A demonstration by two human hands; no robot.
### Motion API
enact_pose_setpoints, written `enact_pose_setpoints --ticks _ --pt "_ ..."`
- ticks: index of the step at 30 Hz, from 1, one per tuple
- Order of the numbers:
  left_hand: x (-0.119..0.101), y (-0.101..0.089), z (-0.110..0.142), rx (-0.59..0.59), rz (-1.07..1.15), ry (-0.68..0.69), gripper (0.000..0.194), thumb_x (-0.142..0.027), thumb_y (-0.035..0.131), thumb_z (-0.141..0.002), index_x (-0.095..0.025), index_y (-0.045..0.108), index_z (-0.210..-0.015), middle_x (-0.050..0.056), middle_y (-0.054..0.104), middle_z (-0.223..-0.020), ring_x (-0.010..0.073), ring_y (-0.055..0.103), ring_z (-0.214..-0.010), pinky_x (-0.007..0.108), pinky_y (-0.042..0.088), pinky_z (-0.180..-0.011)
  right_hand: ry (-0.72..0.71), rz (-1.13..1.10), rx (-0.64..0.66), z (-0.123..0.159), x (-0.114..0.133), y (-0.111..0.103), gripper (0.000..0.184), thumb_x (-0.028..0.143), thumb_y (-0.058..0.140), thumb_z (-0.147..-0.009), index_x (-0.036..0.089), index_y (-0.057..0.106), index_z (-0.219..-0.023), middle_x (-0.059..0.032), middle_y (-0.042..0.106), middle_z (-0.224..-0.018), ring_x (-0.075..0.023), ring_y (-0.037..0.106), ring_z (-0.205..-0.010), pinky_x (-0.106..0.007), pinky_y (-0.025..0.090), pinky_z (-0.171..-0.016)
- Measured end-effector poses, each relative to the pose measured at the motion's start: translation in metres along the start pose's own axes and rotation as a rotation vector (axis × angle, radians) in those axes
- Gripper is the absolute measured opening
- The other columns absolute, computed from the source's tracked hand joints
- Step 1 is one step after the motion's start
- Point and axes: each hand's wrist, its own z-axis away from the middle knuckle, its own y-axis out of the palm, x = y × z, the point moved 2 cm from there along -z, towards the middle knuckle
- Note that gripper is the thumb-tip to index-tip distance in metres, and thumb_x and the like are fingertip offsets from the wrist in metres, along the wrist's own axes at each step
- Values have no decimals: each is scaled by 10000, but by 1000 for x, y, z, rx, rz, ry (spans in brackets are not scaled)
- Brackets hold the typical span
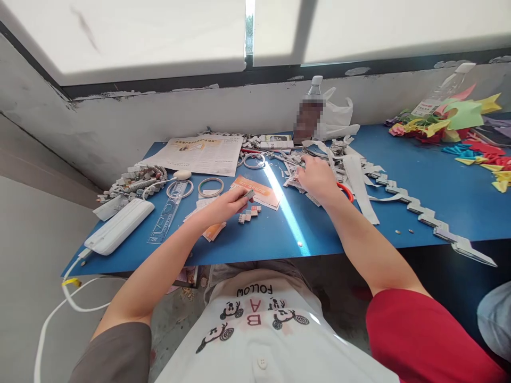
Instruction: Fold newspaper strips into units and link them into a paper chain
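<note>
My left hand (229, 206) is closed over the table, pinching a small folded strip of printed paper (249, 194). Just below its fingertips lies a short zigzag chain of folded paper links (249, 214), some orange and some grey. My right hand (318, 177) reaches into a pile of folded newspaper strips (295, 159). Its thumb and forefinger look apart among the strips, and its other fingers are partly hidden. Between the hands an orange printed paper sheet (257, 191) lies flat. A long zigzag paper chain (415, 206) runs right from the pile.
Around the blue table (255, 247) lie a newspaper (199, 154), a clear ruler (165, 218), a white power bank (120, 227) with a cable and tape rings (211, 187). A dark drink bottle (308, 119) stands by the wall; coloured paper flowers (447, 119) lie right.
</note>
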Motion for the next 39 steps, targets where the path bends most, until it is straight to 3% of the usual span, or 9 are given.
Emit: enact_pose_setpoints --ticks 3,6,9,11,14,21,28,35,39 --pt "0 3 -1 97 105 17 226 -356 406 -946 -192 449 -797 -39 388 -645 96 354 -545 228 322 -533 -165 -123 -8 10 12 0 353 333 541 -882 105 621 -1139 -221 568 -1237 -368 482 -1210 -502 378 -999" --pt "-1 6 -1 144 172 2 254 -408 434 -938 -193 444 -803 -44 393 -631 86 355 -517 225 317 -508 -402 -426 290 32 33 8 388 503 458 -921 175 658 -972 -101 674 -946 -233 614 -890 -361 485 -791" --pt "-3 9 0 151 201 -33 288 -452 471 -919 -184 467 -815 -43 401 -622 82 351 -510 226 306 -496 -471 -480 497 53 47 20 405 570 581 -825 170 648 -813 -30 645 -736 -147 549 -659 -270 429 -611" --pt "-3 11 1 154 249 -48 305 -464 486 -911 -172 481 -819 -31 420 -630 85 362 -527 227 305 -499 -511 -508 515 60 53 26 389 541 622 -796 163 605 -706 3 581 -623 -115 469 -578 -254 375 -564" --pt "-4 11 1 172 368 -51 308 -452 491 -909 -153 505 -837 -17 424 -640 90 358 -546 225 271 -487 -510 -626 566 64 55 29 339 464 557 -861 159 622 -729 2 587 -636 -111 467 -601 -249 367 -580" --pt "-1 8 0 282 516 -72 327 -457 502 -910 -135 553 -876 -50 295 -603 68 215 -494 220 156 -445 -429 -795 505 63 54 23 298 409 568 -857 162 612 -696 16 538 -609 -103 427 -579 -249 350 -560" --pt "-2 5 2 407 599 -160 246 -395 581 -869 -154 531 -877 -47 313 -603 61 197 -483 213 125 -431 -430 -853 495 67 58 24 305 405 564 -858 163 610 -678 -2 589 -621 -122 487 -612 -269 383 -606" --pt "-4 6 2 377 590 -151 256 -393 612 -859 -154 531 -903 -63 281 -610 58 184 -494 206 139 -439 -374 -838 409 61 52 21 371 471 585 -833 165 568 -625 11 516 -579 -108 422 -567 -269 338 -562" --pt "-3 7 5 365 572 -177 276 -431 582 -878 -161 523 -897 -73 239 -600 58 143 -488 212 118 -431 -384 -826 438 61 52 20 381 489 594 -830 157 584 -643 13 527 -589 -99 414 -560 -262 325 -549"
